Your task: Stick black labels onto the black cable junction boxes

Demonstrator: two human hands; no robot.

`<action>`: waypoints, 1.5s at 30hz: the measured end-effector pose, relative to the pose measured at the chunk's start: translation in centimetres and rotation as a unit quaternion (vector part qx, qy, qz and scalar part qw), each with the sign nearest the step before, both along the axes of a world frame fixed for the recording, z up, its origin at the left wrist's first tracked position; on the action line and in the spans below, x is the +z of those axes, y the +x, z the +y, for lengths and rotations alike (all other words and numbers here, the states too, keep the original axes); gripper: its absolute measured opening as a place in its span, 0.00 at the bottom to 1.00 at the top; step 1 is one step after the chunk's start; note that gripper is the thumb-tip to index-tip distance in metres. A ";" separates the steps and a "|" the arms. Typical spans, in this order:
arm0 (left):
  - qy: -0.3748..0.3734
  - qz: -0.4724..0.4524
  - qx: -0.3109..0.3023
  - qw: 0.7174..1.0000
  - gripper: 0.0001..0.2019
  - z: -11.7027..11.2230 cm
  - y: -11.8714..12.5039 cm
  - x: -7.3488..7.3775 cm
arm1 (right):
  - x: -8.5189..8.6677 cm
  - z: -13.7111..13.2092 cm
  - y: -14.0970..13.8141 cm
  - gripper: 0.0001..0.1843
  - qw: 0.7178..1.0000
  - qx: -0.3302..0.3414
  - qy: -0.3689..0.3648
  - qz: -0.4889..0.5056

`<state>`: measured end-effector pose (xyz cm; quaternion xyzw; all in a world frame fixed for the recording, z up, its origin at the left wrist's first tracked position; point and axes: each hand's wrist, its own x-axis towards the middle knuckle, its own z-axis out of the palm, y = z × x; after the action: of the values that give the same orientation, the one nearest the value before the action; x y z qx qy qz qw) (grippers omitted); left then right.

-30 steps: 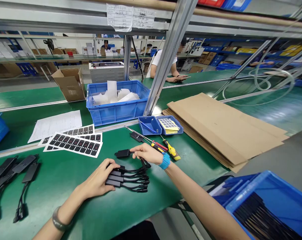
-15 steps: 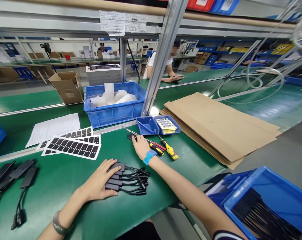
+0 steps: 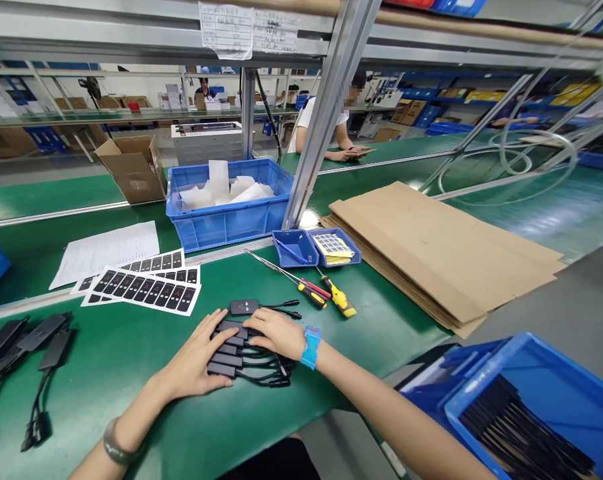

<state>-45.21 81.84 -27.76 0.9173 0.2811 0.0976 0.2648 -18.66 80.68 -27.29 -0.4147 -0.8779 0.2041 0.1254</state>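
A row of small black adapters with short cables [image 3: 231, 357] lies on the green mat in front of me. My left hand [image 3: 196, 360] rests on their left ends, fingers spread flat. Laid over their cable side is my right hand [image 3: 276, 331], fingers flat, a blue watch on its wrist. One more black adapter [image 3: 244, 307] with its cable sits just beyond the row, touching no hand.
Sticker sheets [image 3: 141, 287] and a paper lie to the left. Screwdrivers [image 3: 326, 293], two small blue trays [image 3: 316, 247] and a blue bin [image 3: 226, 200] stand behind. Flat cardboard [image 3: 441, 247] is at right, more adapters [image 3: 26, 347] at far left, a blue crate [image 3: 521, 407] at lower right. Across the belt sits another person.
My right hand came back from beside the screwdrivers to the adapter row. The adapter that lay by the screwdrivers now lies just behind the row. The left hand stayed put.
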 end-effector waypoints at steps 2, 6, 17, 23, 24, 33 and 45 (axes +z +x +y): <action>-0.009 0.001 -0.003 1.000 0.44 -0.1 0.0 0.1 | -0.3 -0.2 0.0 0.19 1.000 0.000 -0.002 -0.012; 0.000 0.006 -0.013 1.000 0.48 -0.1 0.0 0.3 | -0.4 -0.2 0.0 0.21 1.000 -0.012 -0.009 -0.009; 0.010 0.004 -0.009 1.000 0.55 -0.8 0.3 1.6 | 1.2 1.3 -1.1 0.23 0.990 -0.140 0.003 -0.017; -0.069 -0.050 0.039 0.996 0.57 -1.3 -0.4 0.4 | -0.4 -0.3 -2.6 0.32 0.987 -0.113 -0.020 0.117; -0.087 -0.063 0.047 0.993 0.57 -1.4 -0.5 0.1 | -0.4 -0.9 -2.9 0.33 0.981 -0.101 -0.031 0.160; -0.132 -0.109 0.038 0.984 0.53 -2.6 0.7 -0.7 | -1.3 -4.7 -6.2 0.68 0.986 -0.135 -0.071 0.074; -0.277 -0.292 0.057 0.914 0.36 -3.6 5.0 4.3 | 3.5 -7.4 3.5 0.44 0.541 -0.189 -0.464 0.676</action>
<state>-40.22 78.26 -23.42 0.7202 0.2591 0.2944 0.5723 -15.19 73.28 -23.84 -0.3106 -0.2172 0.7740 0.5072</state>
